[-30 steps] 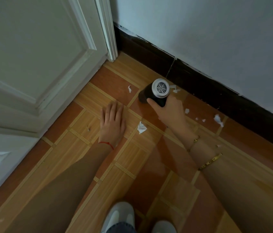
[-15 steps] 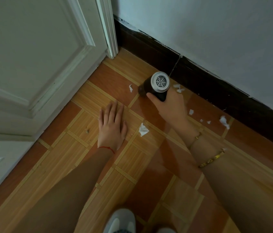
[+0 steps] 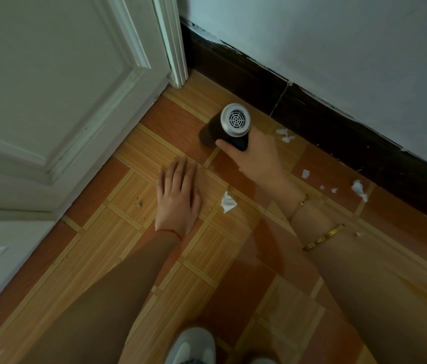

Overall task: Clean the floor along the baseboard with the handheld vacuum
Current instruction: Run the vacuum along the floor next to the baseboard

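We see open floor [image 3: 207,258] across the lower middle of the frame. The door [image 3: 49,88] walls off the upper left, the dark baseboard [image 3: 338,132] the upper right. Paper scraps [image 3: 359,189] litter the strip beside the baseboard.

The handheld vacuum [image 3: 224,128] hides its own nozzle, which points down and away. The right hand [image 3: 255,156] covers its grip. White shoes [image 3: 191,346] are cut off below; tiny floor specks [image 3: 328,189] are possibly paper.
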Motion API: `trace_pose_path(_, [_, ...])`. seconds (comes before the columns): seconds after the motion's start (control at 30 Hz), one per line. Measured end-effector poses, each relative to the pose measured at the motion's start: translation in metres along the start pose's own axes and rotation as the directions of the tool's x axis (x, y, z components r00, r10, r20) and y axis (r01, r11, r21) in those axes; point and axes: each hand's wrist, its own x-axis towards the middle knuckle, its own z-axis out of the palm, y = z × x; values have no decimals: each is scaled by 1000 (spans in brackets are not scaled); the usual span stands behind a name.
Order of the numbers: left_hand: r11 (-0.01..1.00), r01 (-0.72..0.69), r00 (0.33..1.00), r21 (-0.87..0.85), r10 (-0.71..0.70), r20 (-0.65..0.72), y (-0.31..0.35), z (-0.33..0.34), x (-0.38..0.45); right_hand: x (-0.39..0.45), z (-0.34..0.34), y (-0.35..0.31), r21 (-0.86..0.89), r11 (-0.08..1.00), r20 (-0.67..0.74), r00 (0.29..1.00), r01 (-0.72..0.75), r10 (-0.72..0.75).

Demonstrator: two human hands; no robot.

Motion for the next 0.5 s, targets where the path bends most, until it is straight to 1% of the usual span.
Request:
trace_pose_path(0.1, [1000, 7, 1000, -10, -7, 0, 0, 0, 0, -11, -6, 5, -56, 998, -85, 996, 23, -28])
trace_pose_path(0.17, [1000, -1, 1000, -13, 1, 0, 0, 0, 0, -19, -14, 10, -86, 996, -127, 992, 2, -13])
trace_pose_path(0.2, [1000, -5, 1000, -14, 5, 2, 0, 0, -1, -22, -18, 13, -91, 996, -121, 993, -17, 6])
trace_pose_path(0.27, [1000, -11, 1000, -9, 11, 3, 0, 0, -1, -27, -28, 19, -89, 995, -63, 997, -49, 43])
trace_pose_path(0.33, [1000, -9, 1000, -1, 9, 3, -1, 1, -2, -33, -37, 23, -95, 994, 6, 998, -56, 57])
trace_pose_path(0.37, [1000, -9, 1000, 4, 9, 2, -1, 2, -2, -37, -40, 25, -107, 993, 11, 998, -58, 59])
trace_pose_path(0.4, [1000, -10, 1000, 10, 10, -2, -1, 2, -2, -40, -44, 28, -125, 990, -9, 998, -66, 65])
trace_pose_path(0.5, [1000, 6, 1000, 8, -6, -12, 2, 3, -1, -50, -54, 38, -166, 975, -139, 983, -146, 123])
